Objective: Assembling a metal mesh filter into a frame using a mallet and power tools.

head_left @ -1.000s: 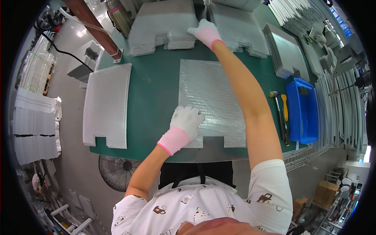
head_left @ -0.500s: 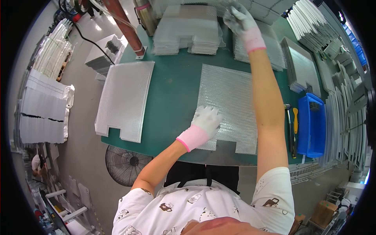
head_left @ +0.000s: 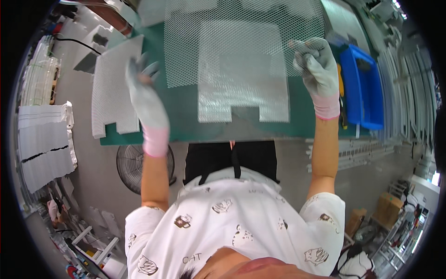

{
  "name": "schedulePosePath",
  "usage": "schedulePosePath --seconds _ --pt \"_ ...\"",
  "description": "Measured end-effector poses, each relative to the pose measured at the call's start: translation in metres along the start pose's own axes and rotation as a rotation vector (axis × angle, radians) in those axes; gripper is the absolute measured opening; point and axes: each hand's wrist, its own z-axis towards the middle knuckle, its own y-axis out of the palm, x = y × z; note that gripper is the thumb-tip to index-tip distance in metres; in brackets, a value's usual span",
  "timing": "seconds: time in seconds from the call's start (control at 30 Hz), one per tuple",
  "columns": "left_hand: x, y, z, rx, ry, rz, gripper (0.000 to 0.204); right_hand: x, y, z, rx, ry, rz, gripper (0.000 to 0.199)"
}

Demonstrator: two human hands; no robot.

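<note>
My right hand (head_left: 320,69), in a white glove with a pink cuff, pinches the right edge of a see-through metal mesh sheet (head_left: 180,65). That sheet hangs over the far part of the table. Beneath it, a silvery mesh panel (head_left: 244,95) with a notch in its near edge lies on the green table. My left hand (head_left: 147,100), gloved alike and slightly blurred, is raised with its fingers apart and nothing in them. It is left of the held sheet, over the right edge of a second notched panel (head_left: 114,86).
On the table's right stand a blue bin (head_left: 360,88) and a yellow-handled tool (head_left: 341,83). A reddish post (head_left: 104,14) rises at the far left. Below the table's front edge is a black fan (head_left: 139,167). White sheets (head_left: 46,139) are stacked at the left.
My right hand has come back from the far stacks, bringing the mesh sheet over the table. My left hand has left the near panel and moved left and up. The view has tilted toward my body.
</note>
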Motion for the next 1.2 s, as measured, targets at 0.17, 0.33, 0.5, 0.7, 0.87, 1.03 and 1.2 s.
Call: schedulePosePath --seconds 0.17,0.33,0.5,0.7,0.87,1.03,1.2 --pt "0.005 0.014 -0.001 -0.414 -0.540 -0.073 0.042 0.003 0.007 -0.058 0.111 0.098 -0.241 0.046" --pt "-0.022 0.023 -0.028 -0.532 -0.415 0.287 0.049 0.023 0.012 -0.080 0.433 0.288 -0.668 0.047" --pt "-0.030 0.031 -0.033 -0.547 -0.309 0.529 0.065 0.044 0.006 -0.096 0.496 0.281 -0.867 0.038" --pt "-0.043 0.025 -0.029 -0.572 -0.283 0.612 0.065 0.051 0.007 -0.095 0.505 0.314 -0.865 0.037" --pt "-0.054 0.021 -0.035 -0.524 -0.161 0.599 0.063 0.053 0.007 -0.094 0.505 0.341 -0.877 0.037" --pt "-0.054 0.026 -0.040 -0.511 -0.317 0.605 0.063 0.064 0.000 -0.098 0.491 0.328 -0.935 0.039" --pt "-0.063 0.021 -0.043 -0.502 -0.187 0.596 0.064 0.063 0.003 -0.095 0.486 0.375 -0.944 0.040"
